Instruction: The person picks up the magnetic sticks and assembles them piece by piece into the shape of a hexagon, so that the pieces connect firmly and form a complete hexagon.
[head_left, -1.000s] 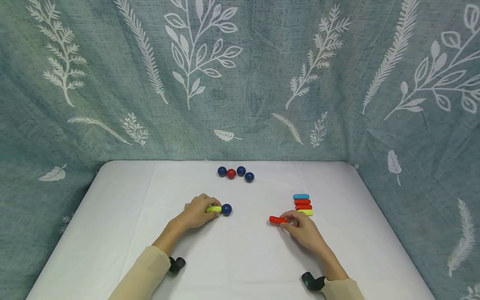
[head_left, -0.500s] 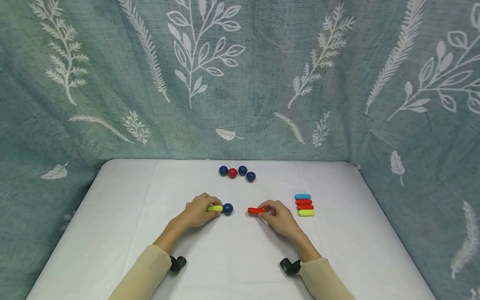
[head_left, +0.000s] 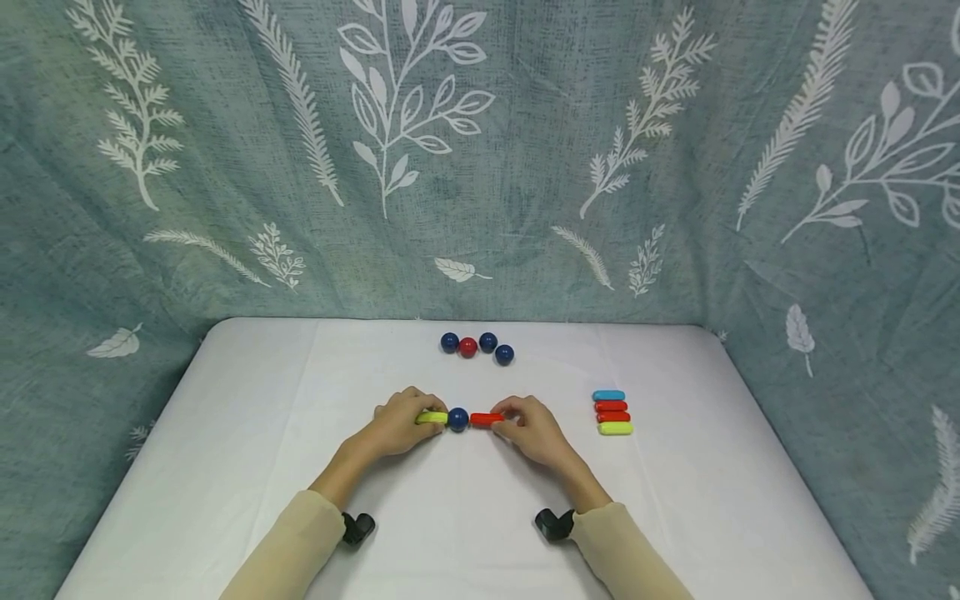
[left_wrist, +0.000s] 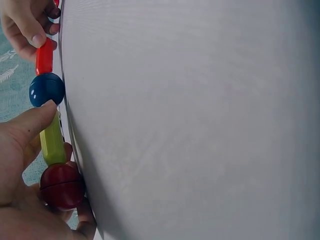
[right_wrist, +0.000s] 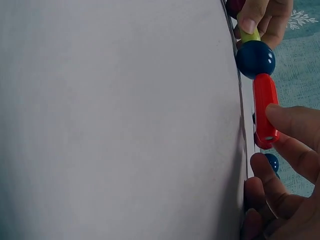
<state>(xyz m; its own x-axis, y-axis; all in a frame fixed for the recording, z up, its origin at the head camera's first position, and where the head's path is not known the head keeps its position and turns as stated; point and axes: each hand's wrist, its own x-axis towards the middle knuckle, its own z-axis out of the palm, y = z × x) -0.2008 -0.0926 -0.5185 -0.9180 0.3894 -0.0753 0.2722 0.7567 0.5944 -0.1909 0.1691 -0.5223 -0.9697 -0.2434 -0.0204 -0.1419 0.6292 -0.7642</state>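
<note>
My left hand (head_left: 405, 423) grips a yellow-green rod (left_wrist: 52, 142) with a dark red ball (left_wrist: 63, 186) at its near end, cupped by the fingers; the head view hides that ball behind the hand. At the rod's other end sits a blue ball (head_left: 458, 419), beside the left thumb tip. My right hand (head_left: 531, 429) pinches a red rod (right_wrist: 265, 107) between thumb and fingers. Its far end meets the blue ball, so ball and rods lie in one line just over the white table (head_left: 465, 517). A small metal disc shows in the red rod's free end.
Toward the back of the table, several balls lie together: blue balls (head_left: 505, 355) and a red ball (head_left: 468, 347). On the right, a blue rod (head_left: 608, 396), two red rods (head_left: 611, 407) and a yellow-green rod (head_left: 615, 428) are stacked in a column. A patterned curtain (head_left: 510, 167) hangs behind.
My right hand has carried the red rod leftward from beside the column of rods up to the blue ball. The left hand has stayed in place with its rod and balls.
</note>
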